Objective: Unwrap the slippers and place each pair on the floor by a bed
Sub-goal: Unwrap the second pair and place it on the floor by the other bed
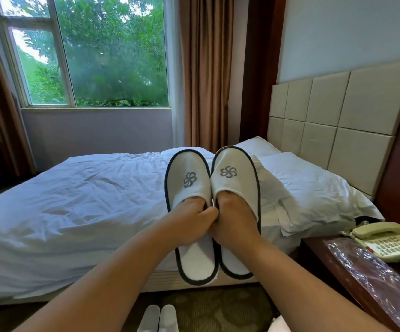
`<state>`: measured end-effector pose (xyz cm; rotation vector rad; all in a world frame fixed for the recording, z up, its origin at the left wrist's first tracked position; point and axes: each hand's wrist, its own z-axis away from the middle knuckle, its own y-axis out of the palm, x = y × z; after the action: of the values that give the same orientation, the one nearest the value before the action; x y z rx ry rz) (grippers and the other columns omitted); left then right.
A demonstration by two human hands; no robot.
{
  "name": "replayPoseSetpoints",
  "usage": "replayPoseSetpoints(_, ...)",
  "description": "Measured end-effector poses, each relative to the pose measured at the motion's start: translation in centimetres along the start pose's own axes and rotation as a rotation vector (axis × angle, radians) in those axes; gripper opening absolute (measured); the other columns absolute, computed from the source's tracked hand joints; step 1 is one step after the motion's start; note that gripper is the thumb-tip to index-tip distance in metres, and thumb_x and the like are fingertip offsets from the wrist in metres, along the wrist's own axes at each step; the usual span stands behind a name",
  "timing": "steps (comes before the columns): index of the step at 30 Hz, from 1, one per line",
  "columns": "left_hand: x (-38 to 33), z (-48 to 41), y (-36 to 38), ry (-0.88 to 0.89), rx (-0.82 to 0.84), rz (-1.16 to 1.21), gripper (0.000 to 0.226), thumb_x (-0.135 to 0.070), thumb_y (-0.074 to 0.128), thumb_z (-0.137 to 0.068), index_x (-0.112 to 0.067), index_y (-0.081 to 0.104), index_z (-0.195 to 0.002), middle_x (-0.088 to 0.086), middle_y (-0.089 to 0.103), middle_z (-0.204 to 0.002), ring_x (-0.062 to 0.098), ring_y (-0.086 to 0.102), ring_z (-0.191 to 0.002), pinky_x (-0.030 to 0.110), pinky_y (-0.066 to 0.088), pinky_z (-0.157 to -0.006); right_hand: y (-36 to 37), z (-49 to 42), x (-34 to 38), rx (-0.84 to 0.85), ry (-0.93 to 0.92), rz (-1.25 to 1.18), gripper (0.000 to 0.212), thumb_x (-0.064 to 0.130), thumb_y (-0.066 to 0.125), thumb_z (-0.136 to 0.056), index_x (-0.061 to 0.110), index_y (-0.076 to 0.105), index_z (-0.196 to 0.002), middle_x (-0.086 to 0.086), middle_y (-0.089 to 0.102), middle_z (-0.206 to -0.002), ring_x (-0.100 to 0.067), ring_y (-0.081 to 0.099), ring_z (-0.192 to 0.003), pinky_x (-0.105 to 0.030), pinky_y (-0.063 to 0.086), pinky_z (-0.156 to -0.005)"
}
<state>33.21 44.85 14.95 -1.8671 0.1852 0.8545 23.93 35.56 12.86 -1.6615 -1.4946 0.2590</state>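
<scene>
Above the edge of the white bed [74, 200], I hold an unwrapped pair up side by side and touching, my left hand [189, 218] tucked into and gripping the left slipper [190, 173], my right hand [233, 219] likewise gripping the right slipper [236, 168], with another pair [158, 318] on the floor [218, 307] below.

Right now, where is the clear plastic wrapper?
In the head view the clear plastic wrapper lies at the lower right, on the dark wooden nightstand beside the bed, just in front of the beige telephone.
</scene>
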Motion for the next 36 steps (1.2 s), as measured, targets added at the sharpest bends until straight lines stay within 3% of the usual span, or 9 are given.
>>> replayPoseSetpoints(3, -0.9, 0.7, -0.6, 0.071, 0.111, 0.085, 0.03, -0.033, 0.049, -0.078, -0.013, 0.065, -0.095, 0.004, 0.064, -0.099, 0.018, 0.058, -0.094, 0.045, 0.049, -0.089, -0.1, -0.2, -0.3, -0.039, -0.002, 0.034, 0.005, 0.015, 0.061, -0.082, 0.013, 0.061, -0.086, -0.005, 0.063, -0.083, -0.021, 0.062, -0.077, -0.026, 0.047, -0.071)
replayPoseSetpoints(7, -0.2, 1.5, -3.5, 0.016, 0.403, 0.442, 0.026, -0.021, 0.056, -0.084, -0.014, 0.066, -0.106, 0.008, 0.066, -0.11, 0.026, 0.062, -0.098, 0.03, 0.05, -0.089, -0.6, -0.7, -1.6, -0.127, 0.11, -0.063, 0.027, 0.013, 0.064, -0.077, 0.022, 0.046, -0.059, -0.004, 0.058, -0.071, -0.025, 0.056, -0.07, -0.031, 0.04, -0.061)
replayPoseSetpoints(10, 1.0, 0.9, -5.8, -0.009, 0.027, 0.553, 0.018, -0.017, 0.059, -0.089, -0.021, 0.076, -0.094, 0.006, 0.075, -0.098, 0.021, 0.072, -0.086, 0.035, 0.058, -0.075, -1.2, -0.8, -2.2, -0.232, 0.108, -0.095, 0.012, 0.02, 0.067, -0.079, 0.009, 0.072, -0.079, -0.007, 0.067, -0.088, -0.026, 0.06, -0.084, -0.036, 0.051, -0.078)
replayPoseSetpoints(13, 2.4, -0.5, -5.9, -0.083, -0.496, 0.213, 0.02, -0.04, 0.057, -0.089, -0.034, 0.068, -0.105, -0.012, 0.069, -0.096, 0.004, 0.063, -0.082, 0.022, 0.047, -0.064, -1.4, -0.9, -1.7, -0.227, 0.008, -0.166, 0.031, 0.026, 0.058, -0.082, 0.0, 0.072, -0.091, -0.011, 0.067, -0.091, -0.029, 0.061, -0.086, -0.043, 0.053, -0.079)
replayPoseSetpoints(17, 3.9, -1.5, -4.7, -0.221, -0.456, 0.265, 0.048, -0.06, 0.043, -0.091, -0.029, 0.053, -0.126, -0.011, 0.064, -0.107, 0.013, 0.062, -0.096, 0.037, 0.05, -0.084, -1.1, -1.3, -0.6, -0.21, -0.135, -0.137, 0.022, -0.019, 0.056, -0.073, -0.006, 0.069, -0.086, -0.018, 0.064, -0.087, -0.036, 0.059, -0.084, -0.052, 0.05, -0.076)
replayPoseSetpoints(20, 4.2, -1.3, -4.3, -0.23, -0.508, 0.4, 0.045, -0.06, 0.036, -0.095, -0.025, 0.061, -0.105, -0.004, 0.068, -0.1, 0.019, 0.066, -0.09, 0.046, 0.054, -0.085, -1.0, -1.1, 0.1, -0.269, -0.201, -0.164, 0.026, -0.007, 0.057, -0.078, 0.001, 0.073, -0.096, -0.013, 0.068, -0.093, -0.032, 0.059, -0.086, -0.048, 0.053, -0.075)
replayPoseSetpoints(25, 4.3, -1.1, -3.8, -0.181, -0.583, 0.398, 0.062, -0.062, 0.029, -0.097, -0.014, 0.066, -0.083, 0.004, 0.068, -0.083, 0.018, 0.062, -0.075, 0.032, 0.047, -0.064, -1.0, -1.1, 0.5, -0.352, -0.204, -0.051, 0.025, -0.004, 0.053, -0.072, 0.007, 0.073, -0.082, -0.005, 0.063, -0.08, -0.018, 0.04, -0.075, -0.037, 0.047, -0.061)
replayPoseSetpoints(30, 4.3, -1.4, -4.3, -0.181, -0.64, 0.381, 0.072, -0.067, 0.021, -0.095, -0.013, 0.06, -0.068, -0.003, 0.061, -0.064, 0.014, 0.055, -0.062, 0.027, 0.037, -0.055, -1.2, -1.5, 0.5, -0.297, -0.213, -0.113, 0.018, -0.026, 0.057, -0.069, -0.009, 0.062, -0.074, -0.018, 0.061, -0.077, -0.039, 0.055, -0.074, -0.056, 0.051, -0.069)
replayPoseSetpoints(36, 5.4, -1.7, -4.3, -0.234, -0.625, 0.425, 0.076, -0.07, 0.02, -0.093, -0.015, 0.065, -0.065, -0.001, 0.066, -0.065, 0.018, 0.062, -0.066, 0.03, 0.041, -0.059, -1.3, -2.2, 1.1, -0.319, -0.226, -0.354, 0.014, -0.014, 0.053, -0.074, -0.012, 0.067, -0.074, -0.02, 0.066, -0.074, -0.034, 0.063, -0.07, -0.05, 0.054, -0.061)
